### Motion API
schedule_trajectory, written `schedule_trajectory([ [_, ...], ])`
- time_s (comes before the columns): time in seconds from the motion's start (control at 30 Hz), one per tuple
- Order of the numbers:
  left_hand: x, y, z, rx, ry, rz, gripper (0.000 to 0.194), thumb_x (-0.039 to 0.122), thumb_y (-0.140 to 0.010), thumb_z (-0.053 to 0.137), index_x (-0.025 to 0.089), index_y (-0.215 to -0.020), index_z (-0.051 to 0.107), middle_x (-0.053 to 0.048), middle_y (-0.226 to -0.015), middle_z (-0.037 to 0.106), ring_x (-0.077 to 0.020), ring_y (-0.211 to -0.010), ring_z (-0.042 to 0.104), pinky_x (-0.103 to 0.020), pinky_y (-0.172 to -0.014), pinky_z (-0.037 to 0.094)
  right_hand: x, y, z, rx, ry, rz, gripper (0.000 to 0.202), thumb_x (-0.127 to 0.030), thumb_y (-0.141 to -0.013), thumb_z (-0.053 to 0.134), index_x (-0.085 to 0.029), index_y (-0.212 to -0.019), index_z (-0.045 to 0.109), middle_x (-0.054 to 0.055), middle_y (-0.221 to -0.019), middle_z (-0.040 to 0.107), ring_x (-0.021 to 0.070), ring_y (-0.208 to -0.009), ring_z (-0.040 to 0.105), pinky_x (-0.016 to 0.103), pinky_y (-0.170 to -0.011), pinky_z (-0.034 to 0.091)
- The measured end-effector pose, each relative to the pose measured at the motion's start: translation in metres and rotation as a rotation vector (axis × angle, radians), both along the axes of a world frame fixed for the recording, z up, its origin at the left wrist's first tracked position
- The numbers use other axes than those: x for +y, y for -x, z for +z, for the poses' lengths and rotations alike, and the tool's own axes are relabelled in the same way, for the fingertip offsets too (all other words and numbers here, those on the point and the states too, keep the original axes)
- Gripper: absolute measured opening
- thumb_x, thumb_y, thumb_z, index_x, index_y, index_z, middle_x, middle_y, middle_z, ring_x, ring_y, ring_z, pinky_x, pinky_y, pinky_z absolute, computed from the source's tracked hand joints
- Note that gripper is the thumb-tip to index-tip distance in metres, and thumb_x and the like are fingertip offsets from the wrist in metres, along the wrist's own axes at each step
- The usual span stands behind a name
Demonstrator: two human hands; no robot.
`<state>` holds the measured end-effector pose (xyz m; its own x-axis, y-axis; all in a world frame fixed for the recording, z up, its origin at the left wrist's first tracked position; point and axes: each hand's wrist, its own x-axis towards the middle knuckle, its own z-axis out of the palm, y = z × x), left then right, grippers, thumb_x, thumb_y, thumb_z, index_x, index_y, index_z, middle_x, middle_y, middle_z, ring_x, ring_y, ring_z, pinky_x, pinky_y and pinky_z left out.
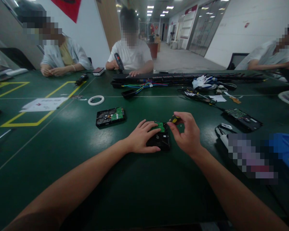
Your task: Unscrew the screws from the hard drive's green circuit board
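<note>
A black hard drive with a green circuit board (164, 140) lies on the green table (115, 179) in front of me. My left hand (143, 137) rests on its left part with the fingers spread. At the drive's upper right, my right hand (186, 133) pinches a small yellow-and-black tool (174, 119), which looks like a short screwdriver; its tip cannot be made out. A second hard drive (110, 116) lies apart to the upper left.
Another drive (242, 118) sits at the right, near a power strip (223, 138) and a blue bin (287, 150). A tape roll (96, 100) lies beyond. Cables (144, 85) and gloves (203, 82) are farther back. Across the table, a person (133, 56) holds a power driver (118, 61); others sit alongside.
</note>
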<state>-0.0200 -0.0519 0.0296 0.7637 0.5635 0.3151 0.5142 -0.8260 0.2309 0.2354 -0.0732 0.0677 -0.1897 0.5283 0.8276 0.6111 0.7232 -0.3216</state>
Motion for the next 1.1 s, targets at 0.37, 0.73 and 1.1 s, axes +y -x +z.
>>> schedule_trajectory([
  [0.37,0.0002,0.0000,0.0010,0.000,-0.013,-0.008,0.089,0.078,-0.091,0.066,0.021,-0.157,0.052,-0.019,-0.160,0.051,-0.0434,-0.153,0.043,-0.071,-0.130,0.021,-0.0009,0.0015,0.0040,-0.022,-0.065,-0.043,0.051,-0.021,-0.097,0.073,-0.032,-0.143,0.053,0.007,-0.119,0.068,0.0224,-0.097,0.070,0.042,-0.081,0.065],
  [0.73,0.0011,0.0006,-0.0004,0.006,-0.014,-0.011,0.090,0.080,-0.091,0.065,0.023,-0.159,0.050,-0.019,-0.160,0.051,-0.0432,-0.154,0.042,-0.070,-0.130,0.021,-0.0013,0.0010,0.0055,-0.012,-0.089,-0.050,0.049,-0.019,-0.096,0.075,-0.028,-0.139,0.056,0.007,-0.115,0.066,0.0218,-0.097,0.070,0.039,-0.078,0.064],
  [1.1,0.0001,0.0006,0.0006,-0.009,-0.006,-0.010,0.088,0.077,-0.090,0.068,0.023,-0.158,0.051,-0.019,-0.160,0.051,-0.0439,-0.152,0.043,-0.071,-0.130,0.021,-0.0012,0.0003,0.0026,-0.027,-0.025,-0.049,0.053,-0.019,-0.099,0.067,-0.031,-0.148,0.052,0.008,-0.125,0.072,0.0215,-0.096,0.074,0.042,-0.086,0.067],
])
